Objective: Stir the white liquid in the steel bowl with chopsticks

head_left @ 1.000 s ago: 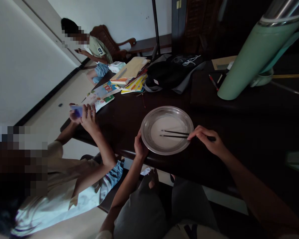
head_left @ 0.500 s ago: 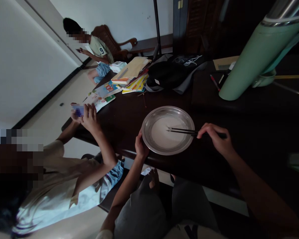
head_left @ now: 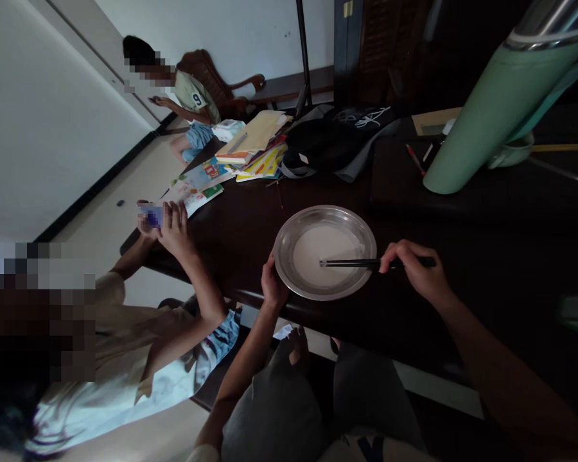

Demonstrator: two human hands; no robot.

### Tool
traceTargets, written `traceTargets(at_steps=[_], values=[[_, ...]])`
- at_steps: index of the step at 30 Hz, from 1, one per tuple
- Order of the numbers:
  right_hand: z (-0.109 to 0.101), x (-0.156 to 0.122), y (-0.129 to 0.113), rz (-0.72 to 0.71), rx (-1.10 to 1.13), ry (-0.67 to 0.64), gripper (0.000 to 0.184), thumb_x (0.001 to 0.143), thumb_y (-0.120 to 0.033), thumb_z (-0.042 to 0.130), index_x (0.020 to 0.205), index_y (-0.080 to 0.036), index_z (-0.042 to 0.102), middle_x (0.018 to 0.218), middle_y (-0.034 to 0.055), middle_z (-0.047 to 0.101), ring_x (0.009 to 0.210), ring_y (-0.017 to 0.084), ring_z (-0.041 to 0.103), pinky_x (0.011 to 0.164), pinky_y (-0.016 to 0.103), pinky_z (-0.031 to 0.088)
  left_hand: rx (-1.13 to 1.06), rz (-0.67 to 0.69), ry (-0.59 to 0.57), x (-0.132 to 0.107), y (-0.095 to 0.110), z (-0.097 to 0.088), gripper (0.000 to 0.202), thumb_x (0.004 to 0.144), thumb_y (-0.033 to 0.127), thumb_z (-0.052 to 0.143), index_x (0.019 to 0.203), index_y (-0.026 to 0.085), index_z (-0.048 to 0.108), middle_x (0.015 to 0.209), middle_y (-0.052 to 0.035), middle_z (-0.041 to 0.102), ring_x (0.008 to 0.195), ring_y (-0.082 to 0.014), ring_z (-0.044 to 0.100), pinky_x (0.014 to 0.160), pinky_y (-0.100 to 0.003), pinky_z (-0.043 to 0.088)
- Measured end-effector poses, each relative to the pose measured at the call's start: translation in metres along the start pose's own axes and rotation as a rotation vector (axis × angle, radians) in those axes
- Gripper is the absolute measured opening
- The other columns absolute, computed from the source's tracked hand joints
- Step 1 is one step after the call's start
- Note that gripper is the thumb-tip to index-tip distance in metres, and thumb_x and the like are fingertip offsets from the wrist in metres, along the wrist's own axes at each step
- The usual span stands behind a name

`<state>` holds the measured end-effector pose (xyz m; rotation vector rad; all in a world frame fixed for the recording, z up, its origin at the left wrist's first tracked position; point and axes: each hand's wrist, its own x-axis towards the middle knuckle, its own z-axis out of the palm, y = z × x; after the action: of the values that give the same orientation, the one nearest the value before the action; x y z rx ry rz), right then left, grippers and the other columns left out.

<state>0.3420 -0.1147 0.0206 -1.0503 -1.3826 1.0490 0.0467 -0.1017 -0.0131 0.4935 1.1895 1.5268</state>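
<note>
A shallow metal bowl (head_left: pixel 325 293) rests on the dark table, with a whitish liquid (head_left: pixel 322 247) in it. My left hand (head_left: pixel 272 282) grips the bowl's left rim, its fingers partly hidden beneath and behind the metal. On the other side, my right hand (head_left: pixel 414 266) is closed around a pair of black chopsticks (head_left: pixel 351 263). Their tips dip into the liquid near the bowl's middle, and the two sticks lie close together.
A green thermos (head_left: pixel 496 115) stands at the right. Behind the bowl lie a black bag (head_left: pixel 334 141) and stacked books (head_left: pixel 257 147). At left, a person (head_left: pixel 139 333) holds a phone-like object (head_left: pixel 151 216); another person (head_left: pixel 192 96) sits farther back.
The chopstick tips have shifted slightly toward me within the liquid, and the sticks have come closer together. My left hand and the bowl stay in place.
</note>
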Motion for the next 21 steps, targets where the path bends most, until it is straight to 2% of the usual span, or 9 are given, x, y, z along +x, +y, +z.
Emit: traceTargets(at_steps=[3, 5, 8, 10, 12, 14, 18, 21], values=[[0.0021, 0.0001, -0.0010, 0.010, -0.070, -0.089, 0.035, 0.096, -0.051, 0.056, 0.081, -0.028, 0.078, 0.082, 0.0021, 0.077, 0.084, 0.021, 0.070, 0.087, 0.038, 0.053, -0.008, -0.001, 0.016, 0.0004, -0.0006, -0.0004, 0.024, 0.075, 0.043, 0.066, 0.086, 0.024, 0.074, 0.087, -0.0042, 0.075, 0.103, -0.0264, 0.069, 0.094, -0.036, 0.053], [0.0022, 0.0006, -0.0014, 0.004, -0.078, -0.008, 0.036, 0.097, -0.051, 0.055, 0.078, -0.029, 0.077, 0.081, 0.0020, 0.076, 0.083, 0.021, 0.070, 0.086, 0.038, 0.052, -0.029, -0.014, 0.019, 0.0009, -0.0013, -0.0012, 0.023, 0.075, 0.041, 0.065, 0.086, 0.024, 0.074, 0.089, -0.0045, 0.076, 0.100, -0.0263, 0.070, 0.093, -0.036, 0.054], [0.0020, 0.0008, -0.0016, -0.019, -0.010, 0.100, 0.042, 0.098, -0.050, 0.053, 0.068, -0.028, 0.073, 0.068, 0.0011, 0.071, 0.071, 0.020, 0.066, 0.079, 0.038, 0.052, -0.066, -0.024, -0.008, 0.0012, -0.0020, -0.0022, 0.021, 0.074, 0.038, 0.064, 0.087, 0.024, 0.074, 0.091, -0.0038, 0.076, 0.099, -0.0256, 0.070, 0.093, -0.035, 0.054], [0.0027, 0.0001, -0.0021, -0.019, -0.005, 0.036, 0.041, 0.098, -0.050, 0.053, 0.069, -0.029, 0.074, 0.068, 0.0008, 0.071, 0.071, 0.020, 0.066, 0.079, 0.038, 0.052, -0.068, -0.019, -0.021, 0.0010, -0.0019, -0.0023, 0.021, 0.074, 0.037, 0.064, 0.087, 0.024, 0.074, 0.093, -0.0035, 0.076, 0.101, -0.0257, 0.070, 0.094, -0.036, 0.054], [0.0033, -0.0004, -0.0026, -0.001, -0.055, -0.059, 0.037, 0.098, -0.049, 0.054, 0.076, -0.029, 0.077, 0.076, 0.0013, 0.074, 0.079, 0.020, 0.068, 0.085, 0.037, 0.052, -0.050, -0.011, -0.019, 0.0006, -0.0016, -0.0020, 0.021, 0.075, 0.038, 0.063, 0.088, 0.024, 0.073, 0.094, -0.0038, 0.076, 0.104, -0.0267, 0.069, 0.096, -0.037, 0.053], [0.0030, -0.0001, -0.0024, 0.009, -0.106, -0.062, 0.034, 0.097, -0.049, 0.056, 0.080, -0.029, 0.078, 0.084, 0.0019, 0.076, 0.086, 0.021, 0.069, 0.089, 0.037, 0.051, -0.040, -0.002, -0.021, 0.0004, -0.0013, -0.0019, 0.022, 0.076, 0.039, 0.063, 0.088, 0.024, 0.073, 0.096, -0.0044, 0.076, 0.108, -0.0274, 0.068, 0.098, -0.037, 0.052], [0.0012, 0.0011, 0.0002, -0.008, -0.046, 0.116, 0.041, 0.098, -0.050, 0.053, 0.070, -0.028, 0.074, 0.071, 0.0014, 0.072, 0.074, 0.020, 0.067, 0.081, 0.038, 0.051, -0.062, -0.002, -0.027, 0.0012, -0.0020, -0.0027, 0.021, 0.074, 0.039, 0.066, 0.088, 0.024, 0.073, 0.094, -0.0051, 0.076, 0.109, -0.0277, 0.068, 0.098, -0.037, 0.052], [0.0028, 0.0009, 0.0002, -0.007, -0.013, 0.047, 0.040, 0.097, -0.051, 0.054, 0.071, -0.028, 0.074, 0.067, 0.0010, 0.071, 0.072, 0.020, 0.067, 0.079, 0.038, 0.052, -0.077, -0.006, -0.035, 0.0022, -0.0030, -0.0034, 0.021, 0.074, 0.038, 0.067, 0.087, 0.023, 0.072, 0.094, -0.0046, 0.076, 0.107, -0.0271, 0.069, 0.098, -0.036, 0.052]])
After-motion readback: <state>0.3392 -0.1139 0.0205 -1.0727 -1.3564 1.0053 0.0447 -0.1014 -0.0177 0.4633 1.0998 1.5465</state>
